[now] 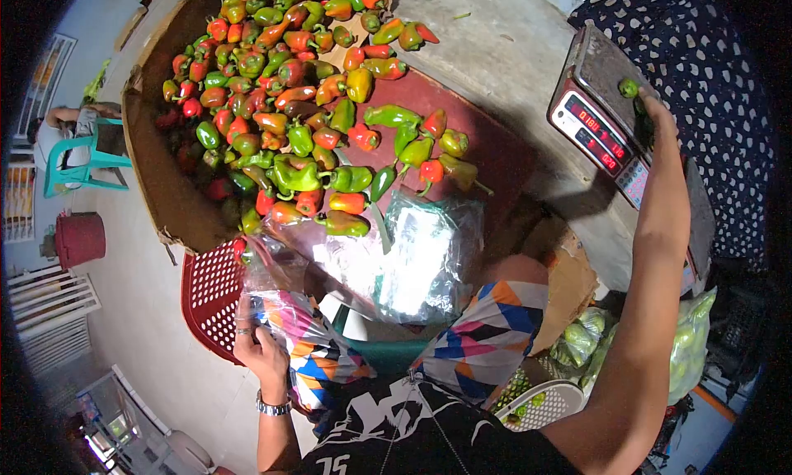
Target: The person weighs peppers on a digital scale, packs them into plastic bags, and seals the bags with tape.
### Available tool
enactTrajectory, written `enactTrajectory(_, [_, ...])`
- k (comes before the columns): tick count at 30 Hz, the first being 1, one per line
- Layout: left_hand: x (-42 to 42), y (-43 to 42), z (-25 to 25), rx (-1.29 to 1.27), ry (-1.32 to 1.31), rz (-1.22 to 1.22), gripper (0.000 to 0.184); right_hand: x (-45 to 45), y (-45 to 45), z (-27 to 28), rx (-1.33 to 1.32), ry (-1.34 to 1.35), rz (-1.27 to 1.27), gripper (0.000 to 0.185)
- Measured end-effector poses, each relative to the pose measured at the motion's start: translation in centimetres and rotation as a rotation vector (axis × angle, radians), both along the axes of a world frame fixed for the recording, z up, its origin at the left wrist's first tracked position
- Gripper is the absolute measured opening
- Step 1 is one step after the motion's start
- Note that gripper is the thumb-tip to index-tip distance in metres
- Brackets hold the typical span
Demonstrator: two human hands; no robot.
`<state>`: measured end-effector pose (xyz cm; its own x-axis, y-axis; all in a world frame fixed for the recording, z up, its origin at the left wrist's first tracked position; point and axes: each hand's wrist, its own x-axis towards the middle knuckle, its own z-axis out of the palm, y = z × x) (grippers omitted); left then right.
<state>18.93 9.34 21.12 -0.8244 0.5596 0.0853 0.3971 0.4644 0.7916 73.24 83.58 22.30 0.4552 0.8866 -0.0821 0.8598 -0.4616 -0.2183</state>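
Observation:
My left hand [261, 351], with a ring and a watch at the wrist, is closed on a clear plastic bag [276, 269] that has a red pepper [240, 248] at its edge. My right hand [660, 124] reaches over the digital scale [590, 137], next to a small green pepper [629, 88] on its tray. What lies under its fingers is hidden. Red digits glow on the scale. A big heap of red and green peppers [289, 87] spreads from a cardboard box over the red board [404, 95]. More clear plastic bags [429, 252] lie near my lap.
A red perforated basket [210, 302] is left of my knees. Bags of green produce [689, 343] and a pale basket [544, 405] stand at the lower right. Dotted dark cloth [701, 79] hangs behind the scale. Further left, a person [74, 128] is by a teal chair [103, 157].

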Motion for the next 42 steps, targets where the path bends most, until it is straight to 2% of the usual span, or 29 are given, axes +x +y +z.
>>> enactTrajectory(8, [-0.5, -0.4, -0.8, 0.034, 0.012, -0.037, 0.059, 0.5, -1.4, 0.8, -0.041, -0.156, -0.012, 0.104])
enactTrajectory(14, [-0.2, -0.3, -0.4, 0.037, -0.004, -0.014, 0.058, -1.1, -4.8, 2.5, 0.044, -0.129, 0.097, 0.106])
enactTrajectory(16, [-0.2, -0.3, -0.1, 0.007, 0.015, -0.026, 0.058, -2.0, -6.1, 2.9, 0.046, -0.168, 0.077, 0.092])
enactTrajectory(18, [-0.2, -0.2, 0.1, -0.012, 0.023, -0.028, 0.058, -2.2, -6.8, 3.2, 0.047, -0.181, 0.078, 0.086])
enactTrajectory(23, [0.0, -0.9, -0.1, 0.007, -0.097, 0.058, 0.060, 1.0, -5.9, 2.5, 0.137, -0.095, 0.028, 0.084])
enactTrajectory(24, [0.0, -0.9, 0.0, 0.025, -0.119, 0.073, 0.061, 1.9, -5.9, 2.1, 0.171, 0.157, 0.039, 0.082])
enactTrajectory(26, [-0.3, -0.2, 0.6, 0.034, 0.011, 0.040, 0.063, 3.5, -7.1, 2.2, 0.237, 0.660, 0.067, 0.078])
enactTrajectory(27, [-0.5, 0.3, 1.1, 0.037, 0.075, 0.023, 0.065, 0.9, -11.1, 4.6, 0.186, 0.955, 0.011, 0.068])
enactTrajectory(29, [-0.9, 1.4, 2.8, 0.037, 0.093, 0.026, 0.067, -1.5, -17.2, 6.4, 0.145, 1.338, 0.109, 0.062])
enactTrajectory(32, [-1.9, 2.6, 4.4, 0.064, 0.177, -0.060, 0.057, -6.1, -26.1, 6.9, 0.070, 1.887, 0.308, 0.056])
enactTrajectory(35, [-1.8, 5.5, 7.5, 0.014, 0.285, -0.233, 0.054, -12.0, -34.4, 6.2, 0.078, 2.109, 0.275, 0.062])
enactTrajectory(38, [0.4, 9.2, 10.3, 0.064, 0.220, -0.403, 0.067, -15.6, -39.2, 0.5, 0.035, 2.352, 0.279, 0.069])
enactTrajectory(40, [1.7, 10.9, 10.5, 0.093, 0.380, -0.567, 0.080, -18.8, -43.8, -0.6, -0.292, 2.462, 0.336, 0.071])
enactTrajectory(42, [2.9, 12.1, 9.1, 0.055, 0.371, -0.648, 0.090, -22.4, -49.4, 0.0, -0.382, 2.611, 0.334, 0.069])
